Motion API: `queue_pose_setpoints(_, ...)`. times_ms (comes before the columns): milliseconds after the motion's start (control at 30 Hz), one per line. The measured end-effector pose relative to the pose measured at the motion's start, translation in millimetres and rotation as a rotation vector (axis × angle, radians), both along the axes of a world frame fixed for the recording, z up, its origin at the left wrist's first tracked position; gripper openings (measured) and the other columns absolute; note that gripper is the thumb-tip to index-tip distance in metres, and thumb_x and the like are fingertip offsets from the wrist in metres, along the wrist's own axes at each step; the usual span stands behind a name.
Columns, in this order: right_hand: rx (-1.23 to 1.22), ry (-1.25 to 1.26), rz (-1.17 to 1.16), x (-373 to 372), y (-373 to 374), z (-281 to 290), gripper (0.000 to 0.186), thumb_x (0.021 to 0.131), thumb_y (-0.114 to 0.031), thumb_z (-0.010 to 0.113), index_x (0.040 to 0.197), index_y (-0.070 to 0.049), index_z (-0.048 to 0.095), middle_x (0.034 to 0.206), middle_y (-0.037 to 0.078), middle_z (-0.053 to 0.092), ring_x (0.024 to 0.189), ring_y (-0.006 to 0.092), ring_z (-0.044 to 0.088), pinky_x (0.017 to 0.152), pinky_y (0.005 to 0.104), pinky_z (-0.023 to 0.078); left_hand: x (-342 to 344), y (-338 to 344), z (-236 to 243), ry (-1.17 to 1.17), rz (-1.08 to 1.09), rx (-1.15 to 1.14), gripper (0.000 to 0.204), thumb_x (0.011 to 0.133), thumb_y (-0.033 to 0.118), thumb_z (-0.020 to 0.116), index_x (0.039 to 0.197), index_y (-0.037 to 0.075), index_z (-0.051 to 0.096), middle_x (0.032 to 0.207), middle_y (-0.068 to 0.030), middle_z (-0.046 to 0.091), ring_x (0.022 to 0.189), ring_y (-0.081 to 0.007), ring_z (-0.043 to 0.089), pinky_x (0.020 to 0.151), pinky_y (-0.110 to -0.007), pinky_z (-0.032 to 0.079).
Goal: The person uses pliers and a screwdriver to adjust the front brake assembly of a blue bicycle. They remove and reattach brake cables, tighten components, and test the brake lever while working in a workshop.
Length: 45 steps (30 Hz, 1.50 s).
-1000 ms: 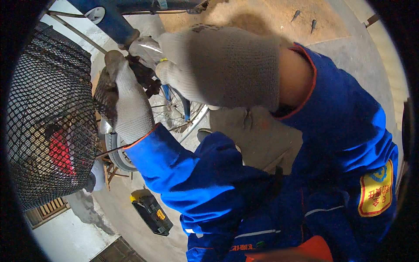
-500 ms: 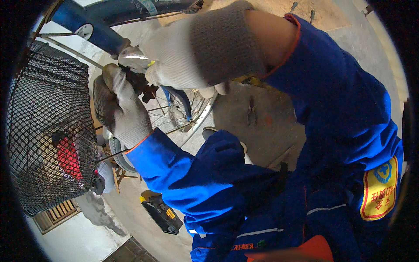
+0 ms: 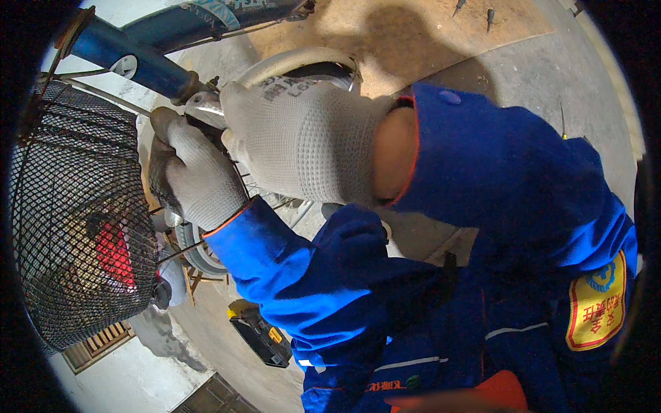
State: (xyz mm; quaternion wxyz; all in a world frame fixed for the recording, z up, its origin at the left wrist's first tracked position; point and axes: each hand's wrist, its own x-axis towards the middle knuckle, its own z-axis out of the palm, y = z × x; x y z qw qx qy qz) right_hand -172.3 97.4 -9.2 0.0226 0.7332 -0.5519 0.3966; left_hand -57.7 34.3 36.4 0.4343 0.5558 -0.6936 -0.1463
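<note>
My left hand (image 3: 194,172), in a white knit glove, is closed at the end of a thin metal rod (image 3: 110,93) beside the black mesh basket (image 3: 76,213) of a bicycle. My right hand (image 3: 296,138), also gloved, is closed just right of it, against a silver metal piece (image 3: 203,105) below the end of the blue frame tube (image 3: 153,72). What its fingers grip is hidden. A dark part between my hands is mostly covered, as are the spokes behind them.
A bicycle tyre (image 3: 196,251) is low left. An open black toolbox (image 3: 258,334) lies on the floor below. A tan board (image 3: 427,38) at the top holds screwdrivers (image 3: 489,20), and a thin tool (image 3: 563,120) is at the right. A pale wall (image 3: 162,344) is lower left.
My right hand and forearm have shifted left and, after rising, moved down, uncovering a pale rim behind. My left hand sits slightly lower in view, still at the rod.
</note>
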Motion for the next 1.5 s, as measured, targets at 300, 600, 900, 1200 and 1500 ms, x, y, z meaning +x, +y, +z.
queue_pose_setpoints(300,-0.346,0.462,-0.221,20.0,-6.3,-16.7,0.036,0.09,-0.02,0.057,0.116,0.003,0.066,0.098,0.016,0.069,0.101,0.0271,0.065,0.09,0.0377,0.053,10.3,-3.2,-1.6,0.082,0.043,0.156,0.06,0.099,0.054,0.054,0.103,-0.004,0.068,0.093,-0.0125,0.07,0.08,-0.0193,0.063,0.072,-0.033,0.048)
queue_pose_setpoints(600,-0.162,0.346,0.004,-18.9,2.0,12.1,0.018,0.091,-0.017,0.06,0.099,-0.003,0.067,0.084,0.015,0.062,0.075,0.0272,0.065,0.063,0.0353,0.053,11.9,-11.7,-11.9,0.522,0.014,0.075,0.051,0.102,0.049,0.051,0.086,0.003,0.068,0.066,-0.0044,0.064,0.054,-0.0099,0.052,0.049,-0.027,0.037)
queue_pose_setpoints(900,-0.182,0.227,0.25,-35.5,-13.8,4.1,0.023,0.097,-0.022,0.06,0.101,0.0,0.065,0.078,0.015,0.062,0.066,0.0252,0.065,0.059,0.036,0.052,21.1,11.8,-6.0,0.704,-0.008,0.235,0.049,0.104,0.049,0.049,0.094,0.005,0.069,0.071,-0.0106,0.071,0.038,-0.0082,0.043,0.036,-0.022,0.027)
queue_pose_setpoints(1200,0.009,0.091,0.351,-37.6,-16.4,12.9,0.019,0.09,-0.019,0.062,0.088,-0.002,0.069,0.071,0.016,0.065,0.067,0.0269,0.069,0.064,0.0383,0.057,17.6,3.2,-15.1,0.386,-0.115,-0.018,0.032,0.097,0.035,0.063,0.1,0.004,0.071,0.084,-0.0072,0.069,0.07,-0.014,0.063,0.063,-0.027,0.047)
queue_pose_setpoints(1500,0.059,0.052,0.287,-34.7,-14.7,20.4,0.019,0.087,-0.017,0.061,0.084,0.0,0.07,0.066,0.016,0.066,0.064,0.0289,0.07,0.061,0.0396,0.059,36.8,-8.3,-29.6,0.349,-0.094,0.019,0.023,0.093,0.019,0.066,0.11,0.003,0.071,0.095,-0.0091,0.07,0.081,-0.0192,0.065,0.072,-0.032,0.051)
